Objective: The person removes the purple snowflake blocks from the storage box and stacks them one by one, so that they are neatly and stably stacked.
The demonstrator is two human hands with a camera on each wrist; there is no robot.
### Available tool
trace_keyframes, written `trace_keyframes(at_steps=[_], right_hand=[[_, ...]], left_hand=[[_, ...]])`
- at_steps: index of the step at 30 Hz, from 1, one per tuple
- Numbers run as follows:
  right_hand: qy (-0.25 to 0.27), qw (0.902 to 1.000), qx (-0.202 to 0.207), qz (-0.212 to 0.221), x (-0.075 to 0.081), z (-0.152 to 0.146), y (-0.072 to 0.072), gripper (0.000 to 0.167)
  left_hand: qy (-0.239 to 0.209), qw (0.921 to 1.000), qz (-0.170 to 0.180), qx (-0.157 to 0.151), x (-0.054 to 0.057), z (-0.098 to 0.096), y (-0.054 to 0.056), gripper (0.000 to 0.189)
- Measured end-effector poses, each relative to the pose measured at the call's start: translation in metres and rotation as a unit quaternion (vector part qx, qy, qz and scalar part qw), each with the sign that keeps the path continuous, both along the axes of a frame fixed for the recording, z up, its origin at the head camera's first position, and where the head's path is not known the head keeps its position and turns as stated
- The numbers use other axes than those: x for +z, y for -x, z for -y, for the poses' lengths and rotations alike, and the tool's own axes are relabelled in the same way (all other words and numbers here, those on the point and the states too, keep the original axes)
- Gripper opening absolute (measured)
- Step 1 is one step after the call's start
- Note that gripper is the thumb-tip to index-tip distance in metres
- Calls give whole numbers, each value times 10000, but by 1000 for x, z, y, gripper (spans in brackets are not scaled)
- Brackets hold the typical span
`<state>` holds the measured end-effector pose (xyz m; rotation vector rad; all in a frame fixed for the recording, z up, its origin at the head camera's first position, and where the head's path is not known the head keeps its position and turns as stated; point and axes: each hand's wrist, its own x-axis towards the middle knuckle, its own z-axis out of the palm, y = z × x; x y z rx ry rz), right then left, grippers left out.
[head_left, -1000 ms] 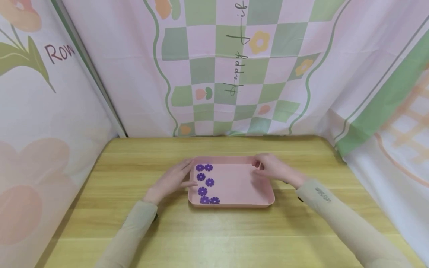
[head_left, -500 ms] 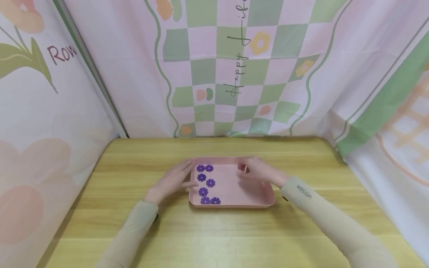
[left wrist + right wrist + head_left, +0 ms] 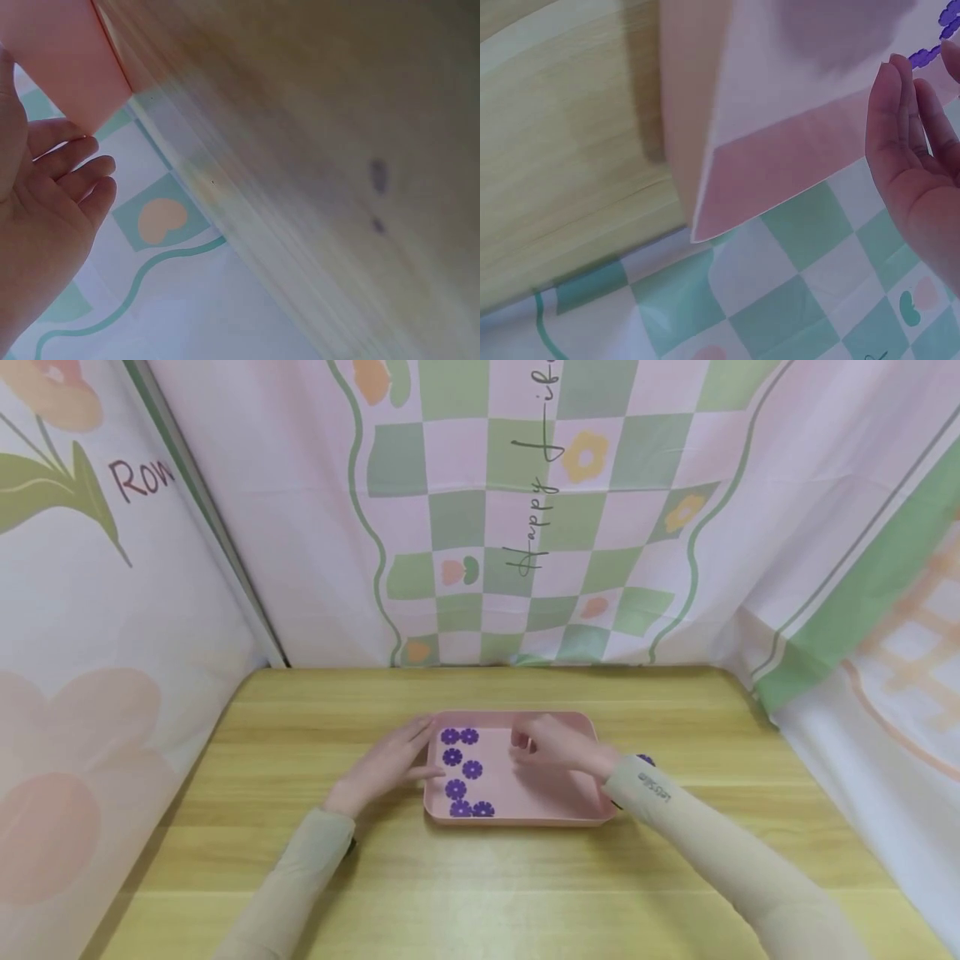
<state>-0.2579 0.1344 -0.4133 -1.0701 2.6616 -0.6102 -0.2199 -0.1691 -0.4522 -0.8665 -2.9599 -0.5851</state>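
Farther left than half a second ago, the right hand (image 3: 561,745) hovers, fingers bent (whether holding anything, I cannot tell). On the table (image 3: 480,885), the left hand (image 3: 381,767) touches the pink tray's (image 3: 540,819) left edge, fingers spread; seven purple flowers (image 3: 455,789) lie inside, another flower (image 3: 646,760) right of the tray.

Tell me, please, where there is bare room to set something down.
The table is bare between the sleeves, in front of the pink tray, and behind it up to the curtain. Crowded: the tray's left end, with purple flowers beside the left hand.
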Motion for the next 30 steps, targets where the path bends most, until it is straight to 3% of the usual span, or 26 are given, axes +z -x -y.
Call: trace_keyframes(at_steps=[6, 11, 30], right_hand=[[-136, 9999, 72, 42, 0, 13, -2, 15], [-268, 9992, -93, 273, 1, 22, -5, 18], [-140, 9991, 91, 390, -7, 44, -6, 18]], left_hand=[[39, 10000, -69, -42, 1, 0, 0, 94], [20, 10000, -57, -52, 1, 0, 0, 92], [151, 9997, -153, -84, 2, -1, 1, 92]])
